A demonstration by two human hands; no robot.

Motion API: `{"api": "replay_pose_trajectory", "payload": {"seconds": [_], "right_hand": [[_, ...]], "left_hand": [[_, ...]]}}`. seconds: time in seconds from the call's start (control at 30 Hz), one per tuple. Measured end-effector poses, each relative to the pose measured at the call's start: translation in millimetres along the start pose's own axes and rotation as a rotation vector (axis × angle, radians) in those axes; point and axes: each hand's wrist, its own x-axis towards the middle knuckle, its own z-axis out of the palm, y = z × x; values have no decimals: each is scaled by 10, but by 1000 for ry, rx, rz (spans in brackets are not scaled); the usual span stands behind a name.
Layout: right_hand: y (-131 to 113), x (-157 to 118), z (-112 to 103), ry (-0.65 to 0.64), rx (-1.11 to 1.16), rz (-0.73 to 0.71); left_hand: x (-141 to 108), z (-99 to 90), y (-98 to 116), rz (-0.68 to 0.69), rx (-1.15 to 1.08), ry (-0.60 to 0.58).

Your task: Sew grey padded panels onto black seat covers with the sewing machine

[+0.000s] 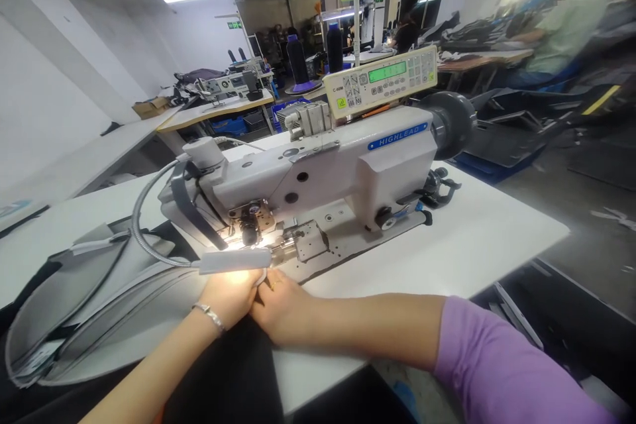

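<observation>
A white sewing machine [308,172] stands before me, its lamp lighting the needle area. Close in front of the needle, my left hand [231,295] and my right hand [283,308] meet side by side. Both have curled fingers gripping the edge of a sewn grey and black fabric piece [163,305]. The piece spreads left over the table, and its black part [226,371] hangs below my wrists. A grey lamp head [236,260] on a flexible metal hose covers part of my left fingers. The fingertips and the edge they pinch are mostly hidden.
A control panel [382,81] with a green display sits atop the machine, and dark thread cones [298,59] stand behind it. The white tabletop [477,238] ends at the right. A person [566,33] sits at the right, beside tables with dark material. Another sewing machine [223,86] stands behind left.
</observation>
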Motion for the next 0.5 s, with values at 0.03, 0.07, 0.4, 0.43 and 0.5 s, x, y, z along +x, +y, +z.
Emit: {"api": "replay_pose_trajectory", "payload": {"seconds": [0.03,0.07,0.4,0.43,0.5], "right_hand": [[-32,-13,-32,-7,-22,-20],[-63,-25,-62,-12,-40,-40],[-98,60,13,-21,-31,-4],[-98,71,29,-14,-29,3],[-101,83,61,12,-24,11]], "left_hand": [[-8,22,15,16,21,10],[-15,45,28,36,41,27],[-14,36,-12,68,118,61],[-12,19,-11,59,126,54],[-7,-10,-13,41,136,35]]}}
